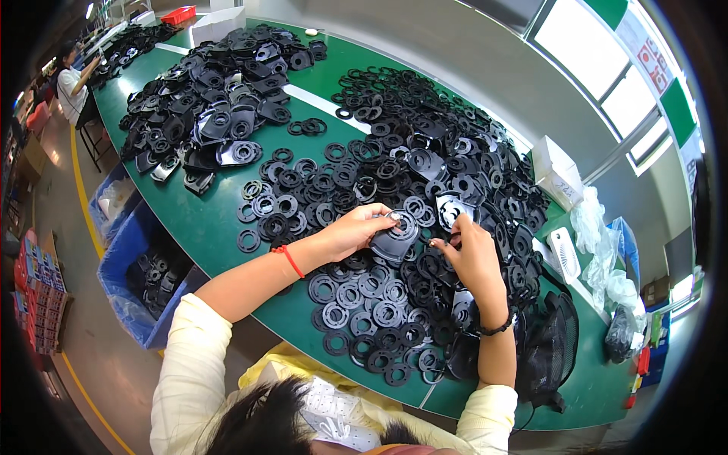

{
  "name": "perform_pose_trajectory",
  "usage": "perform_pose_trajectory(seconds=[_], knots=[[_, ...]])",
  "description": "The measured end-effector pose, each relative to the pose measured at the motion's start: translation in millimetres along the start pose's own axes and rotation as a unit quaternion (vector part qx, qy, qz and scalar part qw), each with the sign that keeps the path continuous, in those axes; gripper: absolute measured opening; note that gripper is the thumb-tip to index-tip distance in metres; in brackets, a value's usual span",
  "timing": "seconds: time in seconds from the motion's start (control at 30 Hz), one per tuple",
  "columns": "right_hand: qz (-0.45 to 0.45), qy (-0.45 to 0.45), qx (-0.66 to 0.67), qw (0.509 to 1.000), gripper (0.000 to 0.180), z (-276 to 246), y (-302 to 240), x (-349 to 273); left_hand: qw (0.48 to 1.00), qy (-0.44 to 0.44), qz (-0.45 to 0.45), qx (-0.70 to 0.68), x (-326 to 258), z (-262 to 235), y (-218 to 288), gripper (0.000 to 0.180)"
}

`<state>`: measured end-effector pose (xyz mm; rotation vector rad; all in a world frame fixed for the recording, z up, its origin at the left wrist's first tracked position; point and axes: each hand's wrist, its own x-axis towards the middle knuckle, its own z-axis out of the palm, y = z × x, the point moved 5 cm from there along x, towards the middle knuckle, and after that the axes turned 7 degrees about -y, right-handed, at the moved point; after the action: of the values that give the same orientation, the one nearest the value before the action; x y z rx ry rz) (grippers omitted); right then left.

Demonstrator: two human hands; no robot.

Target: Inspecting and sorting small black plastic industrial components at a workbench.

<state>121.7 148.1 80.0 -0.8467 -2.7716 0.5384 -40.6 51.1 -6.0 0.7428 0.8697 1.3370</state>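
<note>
Across the green counter (220, 220) lie heaps of black plastic rings and larger black housing plates. Near its middle, the left hand (355, 230) pinches a black round-topped plate (394, 239) by its upper edge, thumb and fingers closed on it, holding it just above a spread of flat black rings (364, 303). Just beside it, the right hand (472, 254) has its fingers curled onto the pile of rings, the fingertips pressed together on a small black piece (440, 243) too small to make out. A red cord circles the left wrist, a black bead band the right.

At the far right edge of the counter stands a white cardboard box (557, 174), with clear plastic bags (603, 243) bunched beside it. Another white box (216, 24) sits at the far end, a red tray (178, 14) behind it. Blue bins (129, 258) lined with plastic stand on the floor to the left, holding more black parts. Stacked red and blue cartons (38, 296) sit at the left margin.
</note>
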Motion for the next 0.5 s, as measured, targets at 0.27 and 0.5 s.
perform_pose_trajectory(seconds=[0.27,0.5], knots=[[-0.103,-0.012,-0.017,0.995,0.031,0,-12,-3,1.000,0.005,-0.005,0.001,0,0,1,0.015],[-0.171,0.023,0.074,0.982,0.028,14,-31,2,0.997,-0.061,-0.003,-0.042,-1,10,-8,0.019]])
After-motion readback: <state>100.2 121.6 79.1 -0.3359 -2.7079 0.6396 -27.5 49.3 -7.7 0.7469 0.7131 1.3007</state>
